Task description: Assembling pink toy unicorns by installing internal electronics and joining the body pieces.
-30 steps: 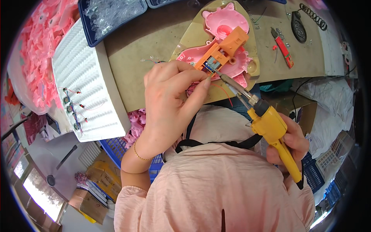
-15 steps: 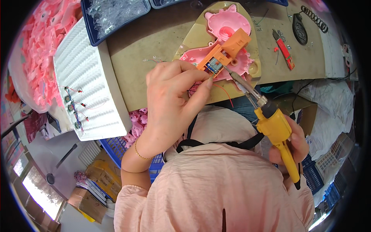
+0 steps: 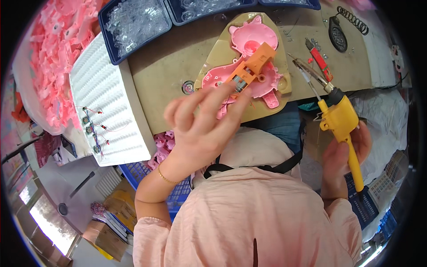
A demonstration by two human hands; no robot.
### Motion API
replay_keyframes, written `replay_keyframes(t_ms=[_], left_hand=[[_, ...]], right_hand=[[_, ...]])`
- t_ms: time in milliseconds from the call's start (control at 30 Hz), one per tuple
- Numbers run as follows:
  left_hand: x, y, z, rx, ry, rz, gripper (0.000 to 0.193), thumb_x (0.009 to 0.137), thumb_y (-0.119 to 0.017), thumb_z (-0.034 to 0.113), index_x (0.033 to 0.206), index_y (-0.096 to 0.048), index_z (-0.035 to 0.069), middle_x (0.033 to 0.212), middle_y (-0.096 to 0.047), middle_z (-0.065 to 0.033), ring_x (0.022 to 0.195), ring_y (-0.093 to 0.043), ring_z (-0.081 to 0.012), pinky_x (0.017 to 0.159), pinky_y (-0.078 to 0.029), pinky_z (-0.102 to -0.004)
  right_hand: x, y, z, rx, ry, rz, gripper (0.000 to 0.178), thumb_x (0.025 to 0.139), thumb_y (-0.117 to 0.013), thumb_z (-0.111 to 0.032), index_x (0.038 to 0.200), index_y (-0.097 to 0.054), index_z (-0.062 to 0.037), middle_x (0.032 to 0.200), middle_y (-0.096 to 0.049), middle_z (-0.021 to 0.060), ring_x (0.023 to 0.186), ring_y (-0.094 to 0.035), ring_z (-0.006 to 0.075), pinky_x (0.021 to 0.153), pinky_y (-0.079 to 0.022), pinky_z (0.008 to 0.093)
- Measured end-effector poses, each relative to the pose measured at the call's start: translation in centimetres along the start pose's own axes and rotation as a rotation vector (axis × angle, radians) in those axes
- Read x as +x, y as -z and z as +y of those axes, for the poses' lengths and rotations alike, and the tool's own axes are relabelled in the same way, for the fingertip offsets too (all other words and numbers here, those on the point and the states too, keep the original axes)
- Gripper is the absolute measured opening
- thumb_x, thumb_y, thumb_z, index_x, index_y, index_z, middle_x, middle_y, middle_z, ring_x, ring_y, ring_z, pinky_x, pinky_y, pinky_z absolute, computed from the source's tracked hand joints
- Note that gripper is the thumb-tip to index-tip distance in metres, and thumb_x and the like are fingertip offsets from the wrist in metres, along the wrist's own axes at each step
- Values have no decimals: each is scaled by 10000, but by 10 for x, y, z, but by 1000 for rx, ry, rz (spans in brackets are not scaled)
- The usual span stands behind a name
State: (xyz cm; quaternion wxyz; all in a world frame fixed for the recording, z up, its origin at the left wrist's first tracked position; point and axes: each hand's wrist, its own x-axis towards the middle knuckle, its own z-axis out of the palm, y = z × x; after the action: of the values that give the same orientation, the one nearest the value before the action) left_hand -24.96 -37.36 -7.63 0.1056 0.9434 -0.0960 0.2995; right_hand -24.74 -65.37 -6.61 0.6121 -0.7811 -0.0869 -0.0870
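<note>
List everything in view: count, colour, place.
Table: one, tan, upper middle
Fixture: one, beige, on table
Shell: one, pink, on fixture
Housing: one, orange, on shell
Soldering gun: one, yellow, in right hand
Knife: one, red, on table, right
Oval fob: one, black, beyond knife
Trays: three, blue, top edge
Small pieces: many, clear, in trays
Ribbed board: one, white, at left
Wired parts: several, mixed, on ribbed board
Moulded pieces: many, pink, upper left
Basket: one, blue, below table
Boxes: several, brown, lower left
Left hand: one, bare, at housing
Right hand: one, bare, on soldering gun
</note>
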Motion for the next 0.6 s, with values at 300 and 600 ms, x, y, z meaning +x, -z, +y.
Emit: replay_keyframes(t_ms=[300, 600], left_hand=[[39, 32, -11, -716, 221, -420, 368, 724, -720, 129, 1075, -622, 79, 906, -659, -34, 758, -605, -195, 680, -439, -316], [34, 19, -34, -652, 72, -515, 470, 715, -724, 82, 1149, -552, 28, 998, -643, -81, 914, -575, -166, 798, -423, -299]], right_hand=[[19, 17, 25, 97, 87, 273, 463, 893, -542, -193, 1272, -381, 18, 1201, -509, 194, 1062, -562, 264, 842, -518, 364], [29, 25, 33, 188, -34, 333, 450, 903, -539, -185, 1272, -384, 21, 1215, -503, 187, 1052, -565, 257, 855, -508, 352]])
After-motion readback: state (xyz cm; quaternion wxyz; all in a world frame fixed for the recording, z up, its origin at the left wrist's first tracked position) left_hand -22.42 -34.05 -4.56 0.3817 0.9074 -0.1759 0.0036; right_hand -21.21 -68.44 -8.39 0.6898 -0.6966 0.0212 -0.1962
